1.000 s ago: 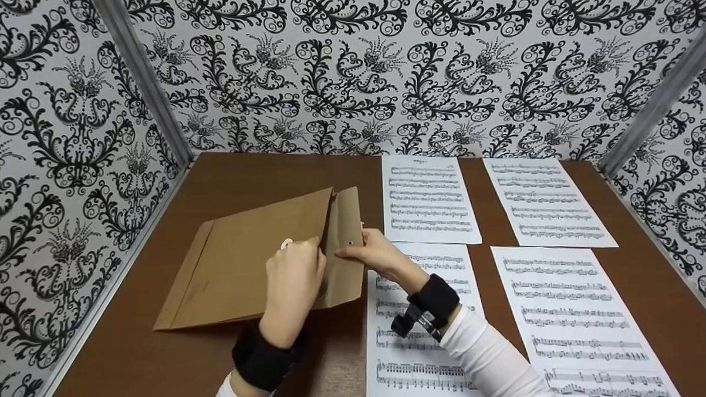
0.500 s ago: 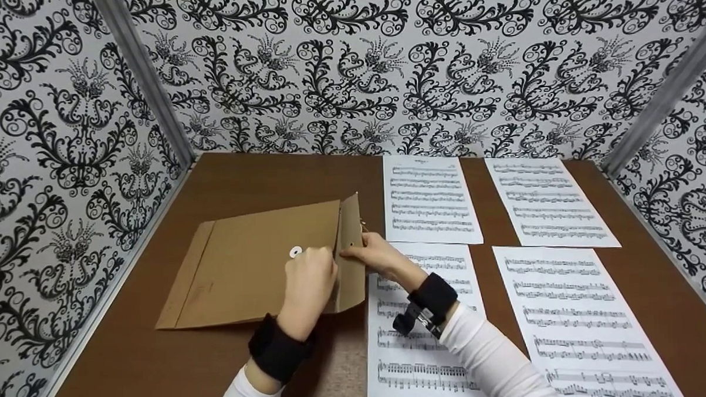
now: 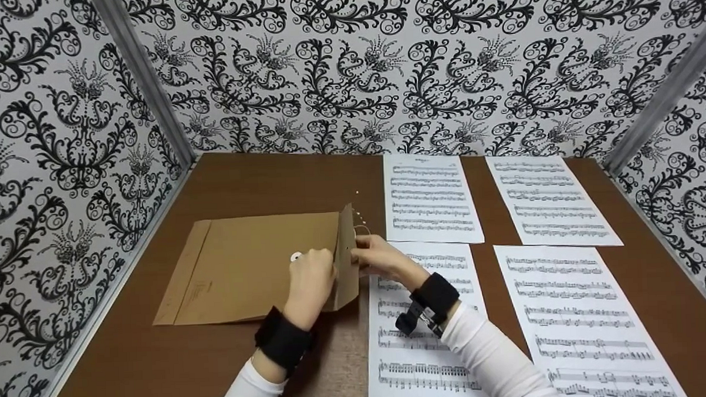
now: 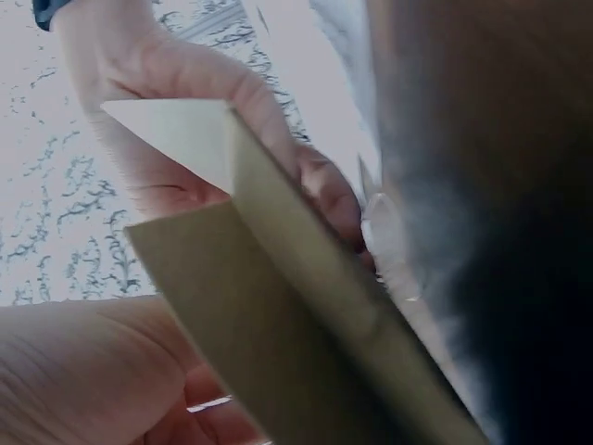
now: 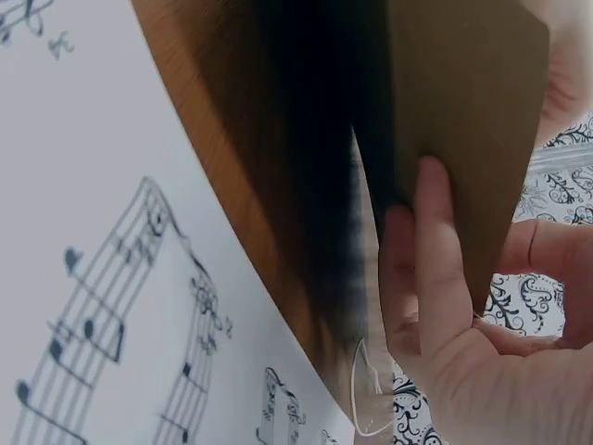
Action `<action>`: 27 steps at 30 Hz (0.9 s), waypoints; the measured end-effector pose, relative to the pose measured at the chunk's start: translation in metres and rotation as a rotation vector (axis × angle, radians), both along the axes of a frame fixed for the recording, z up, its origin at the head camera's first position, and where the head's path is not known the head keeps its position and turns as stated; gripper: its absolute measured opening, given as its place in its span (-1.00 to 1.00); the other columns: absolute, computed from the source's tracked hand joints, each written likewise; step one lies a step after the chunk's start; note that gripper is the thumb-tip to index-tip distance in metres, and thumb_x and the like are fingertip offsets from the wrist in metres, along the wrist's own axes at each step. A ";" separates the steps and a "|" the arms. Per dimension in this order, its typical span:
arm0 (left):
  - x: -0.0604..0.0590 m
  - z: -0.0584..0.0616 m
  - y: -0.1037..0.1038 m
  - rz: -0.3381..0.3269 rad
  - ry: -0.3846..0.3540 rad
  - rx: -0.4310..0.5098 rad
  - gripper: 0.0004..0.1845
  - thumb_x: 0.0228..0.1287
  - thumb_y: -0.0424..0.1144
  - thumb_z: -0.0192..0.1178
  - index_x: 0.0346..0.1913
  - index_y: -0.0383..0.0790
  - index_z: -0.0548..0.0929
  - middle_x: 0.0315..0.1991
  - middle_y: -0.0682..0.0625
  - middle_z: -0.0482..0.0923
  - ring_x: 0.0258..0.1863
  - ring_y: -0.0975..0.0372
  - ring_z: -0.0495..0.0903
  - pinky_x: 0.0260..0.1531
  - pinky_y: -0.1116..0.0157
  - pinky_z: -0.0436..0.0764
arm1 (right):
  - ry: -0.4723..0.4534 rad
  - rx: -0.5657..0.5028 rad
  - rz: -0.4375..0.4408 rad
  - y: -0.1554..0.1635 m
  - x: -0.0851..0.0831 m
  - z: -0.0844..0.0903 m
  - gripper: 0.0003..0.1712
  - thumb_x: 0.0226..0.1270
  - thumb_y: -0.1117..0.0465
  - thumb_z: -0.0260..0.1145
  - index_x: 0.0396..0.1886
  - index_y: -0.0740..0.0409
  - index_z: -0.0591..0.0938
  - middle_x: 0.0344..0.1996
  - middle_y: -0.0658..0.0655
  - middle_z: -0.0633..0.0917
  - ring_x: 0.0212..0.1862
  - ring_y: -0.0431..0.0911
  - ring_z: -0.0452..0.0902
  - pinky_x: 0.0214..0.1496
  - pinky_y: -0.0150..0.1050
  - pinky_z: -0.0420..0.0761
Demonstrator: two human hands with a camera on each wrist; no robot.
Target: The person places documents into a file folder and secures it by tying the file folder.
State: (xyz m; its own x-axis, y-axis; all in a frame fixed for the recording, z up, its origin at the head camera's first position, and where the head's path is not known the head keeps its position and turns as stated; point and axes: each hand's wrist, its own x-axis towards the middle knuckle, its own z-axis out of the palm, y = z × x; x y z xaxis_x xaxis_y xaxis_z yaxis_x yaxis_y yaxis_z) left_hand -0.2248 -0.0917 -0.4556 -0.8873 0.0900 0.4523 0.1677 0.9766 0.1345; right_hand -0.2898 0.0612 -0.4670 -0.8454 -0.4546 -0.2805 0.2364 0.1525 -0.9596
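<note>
While the brown envelope [image 3: 255, 266] lies flat on the left of the counter [image 3: 258, 178], the left hand [image 3: 313, 276] and right hand [image 3: 378, 256] both pinch its flap [image 3: 347, 254], standing it upright so the mouth opens beside the music sheets [image 3: 429, 199].

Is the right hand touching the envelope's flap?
Touching. The right wrist view shows the right hand with fingers pressed flat against the raised flap of the envelope.
</note>
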 end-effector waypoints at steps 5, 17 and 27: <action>-0.006 -0.007 0.000 0.013 -0.027 -0.038 -0.80 0.04 -0.42 0.41 -0.65 -0.23 0.66 -0.60 -0.14 0.72 -0.62 0.01 0.69 -0.65 0.13 0.65 | 0.015 0.028 -0.004 0.000 -0.003 -0.005 -0.42 0.32 0.46 0.06 0.37 0.45 0.42 -0.39 0.01 0.59 -0.35 -0.20 0.56 -0.24 -0.36 0.74; -0.013 -0.016 -0.007 -0.042 -0.060 0.026 -0.79 0.10 -0.28 0.50 -0.54 -0.29 0.70 -0.55 -0.19 0.73 -0.59 -0.04 0.71 -0.62 0.06 0.68 | 0.068 0.072 -0.057 -0.002 -0.009 -0.012 -0.43 0.39 0.48 0.19 0.39 0.43 0.41 0.18 0.38 0.61 -0.10 -0.09 0.62 -0.10 -0.25 0.79; -0.014 -0.018 -0.010 -0.061 -0.191 0.095 -0.77 0.15 -0.22 0.48 -0.49 -0.31 0.71 -0.42 -0.23 0.77 -0.45 -0.09 0.76 -0.47 -0.01 0.71 | 0.018 0.005 -0.055 0.000 -0.004 -0.011 -0.26 0.42 0.47 0.21 0.54 0.45 0.19 0.43 0.50 0.40 0.30 0.28 0.57 0.21 -0.03 0.72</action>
